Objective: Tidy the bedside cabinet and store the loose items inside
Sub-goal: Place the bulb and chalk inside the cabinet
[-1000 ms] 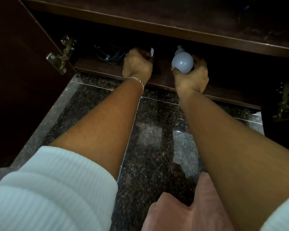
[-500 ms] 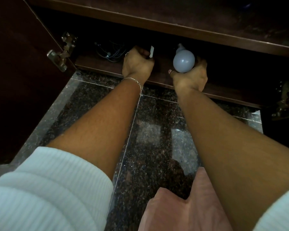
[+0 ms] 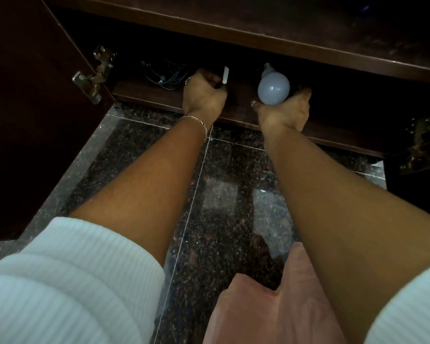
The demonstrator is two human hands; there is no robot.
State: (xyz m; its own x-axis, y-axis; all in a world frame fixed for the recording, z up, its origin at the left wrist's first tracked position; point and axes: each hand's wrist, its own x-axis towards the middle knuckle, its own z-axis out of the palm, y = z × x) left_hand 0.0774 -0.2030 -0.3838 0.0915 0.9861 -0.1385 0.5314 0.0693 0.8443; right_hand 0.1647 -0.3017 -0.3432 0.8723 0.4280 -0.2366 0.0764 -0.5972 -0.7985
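Note:
Both my arms reach into the open lower compartment of the dark wooden bedside cabinet (image 3: 271, 48). My right hand (image 3: 284, 114) cups a white light bulb (image 3: 273, 88) from below, its screw base pointing into the cabinet. My left hand (image 3: 204, 96) is closed in a fist around a small white stick-like item (image 3: 225, 75), whose tip pokes up above the knuckles. Both hands hover just over the cabinet's bottom shelf (image 3: 144, 91).
A tangle of dark cables (image 3: 163, 75) lies on the shelf left of my left hand. The left door (image 3: 27, 95) stands open with a metal hinge (image 3: 93, 75); another hinge (image 3: 421, 147) shows at right. Speckled granite floor (image 3: 219, 194) lies below.
My right hand has turned palm-up under the bulb and pushed it slightly deeper into the cabinet. The left fist has barely moved.

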